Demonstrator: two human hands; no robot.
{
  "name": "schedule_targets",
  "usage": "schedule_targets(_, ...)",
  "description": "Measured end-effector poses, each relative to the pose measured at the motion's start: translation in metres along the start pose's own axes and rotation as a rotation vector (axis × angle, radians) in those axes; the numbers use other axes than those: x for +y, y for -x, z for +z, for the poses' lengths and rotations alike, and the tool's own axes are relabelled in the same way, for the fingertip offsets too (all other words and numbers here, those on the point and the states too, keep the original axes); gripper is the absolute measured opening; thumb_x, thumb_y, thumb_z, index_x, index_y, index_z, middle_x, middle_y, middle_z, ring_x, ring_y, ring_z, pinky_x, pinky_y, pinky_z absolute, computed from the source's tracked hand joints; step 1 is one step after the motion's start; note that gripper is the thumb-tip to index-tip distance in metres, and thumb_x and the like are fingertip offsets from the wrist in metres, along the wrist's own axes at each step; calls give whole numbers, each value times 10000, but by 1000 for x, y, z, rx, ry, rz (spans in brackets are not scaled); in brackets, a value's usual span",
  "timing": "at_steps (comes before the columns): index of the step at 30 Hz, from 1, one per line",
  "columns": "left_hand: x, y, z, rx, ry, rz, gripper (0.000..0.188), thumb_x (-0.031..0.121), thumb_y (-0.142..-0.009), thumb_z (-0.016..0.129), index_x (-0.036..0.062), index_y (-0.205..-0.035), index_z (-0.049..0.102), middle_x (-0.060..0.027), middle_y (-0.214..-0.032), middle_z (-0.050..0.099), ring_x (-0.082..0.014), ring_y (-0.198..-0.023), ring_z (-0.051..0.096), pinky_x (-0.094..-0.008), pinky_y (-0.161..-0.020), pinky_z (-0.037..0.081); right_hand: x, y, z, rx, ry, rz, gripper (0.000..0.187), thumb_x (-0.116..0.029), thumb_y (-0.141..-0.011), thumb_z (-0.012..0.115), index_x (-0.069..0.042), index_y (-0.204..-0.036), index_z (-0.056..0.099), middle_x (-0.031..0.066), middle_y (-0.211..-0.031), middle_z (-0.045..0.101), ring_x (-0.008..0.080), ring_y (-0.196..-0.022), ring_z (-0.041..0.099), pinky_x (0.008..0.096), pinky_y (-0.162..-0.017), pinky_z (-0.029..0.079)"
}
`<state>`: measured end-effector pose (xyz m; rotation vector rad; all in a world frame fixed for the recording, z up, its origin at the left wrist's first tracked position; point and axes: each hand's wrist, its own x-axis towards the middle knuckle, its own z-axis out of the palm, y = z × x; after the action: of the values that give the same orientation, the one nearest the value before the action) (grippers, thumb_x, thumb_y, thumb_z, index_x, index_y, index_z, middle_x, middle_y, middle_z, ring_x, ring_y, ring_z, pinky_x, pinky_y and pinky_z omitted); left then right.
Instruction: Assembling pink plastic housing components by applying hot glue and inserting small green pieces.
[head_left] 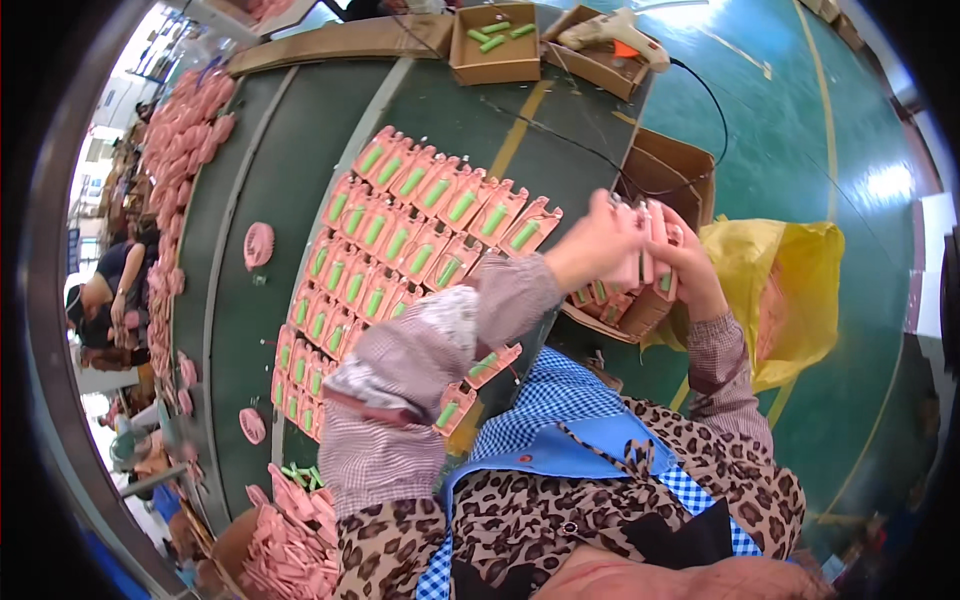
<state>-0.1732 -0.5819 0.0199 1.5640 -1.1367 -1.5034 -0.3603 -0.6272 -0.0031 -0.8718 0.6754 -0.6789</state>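
Both my hands are closed around a small stack of pink plastic housings (640,262); a green cylindrical battery shows in at least one. My left hand (598,243) grips the stack from the left side, and my right hand (692,262) wraps it from the right. Directly beneath them is a cardboard box (668,150) beside the bench, with more pink housings (608,305) inside. Left of my hands, rows of pink housings with green batteries (398,240) lie on the green bench (300,130). My left sleeve hides part of these rows.
A yellow plastic bag (810,300) stands right of the box. At the far end are a glue gun (605,32) with a black cable and a small carton of green batteries (490,65). Pink parts (290,535) fill a container lower left. Another person (115,280) sits far left.
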Motion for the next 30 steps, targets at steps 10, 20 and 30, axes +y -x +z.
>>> schedule_targets(10,1,20,-130,521,-686,403,381,164,-758,684,-16,-1066,550,-175,-937,597,-347,-902,598,-426,-786,490,56,-18,9,202,511,-275,624,-19,-833,616,27,-1389,338,193,-1367,445,291,-1221,498,379,-1005,428)
schedule_targets(20,-62,4,-302,847,-1097,-78,756,526,-708,712,107,-1291,473,-234,-1212,510,-411,-1165,480,-498,-991,395,50,-22,130,-36,68,103,755,25,-838,561,25,-1470,148,167,-1423,356,253,-1229,489,334,-1018,398)
schedule_targets(30,-35,-13,-278,529,-885,-117,734,642,-761,575,72,-1221,525,-218,-1037,640,-392,-965,635,-478,-804,502,90,-139,168,-106,41,-173,751,-43,-827,656,13,-1443,228,99,-1370,391,195,-1245,439,310,-1031,376)
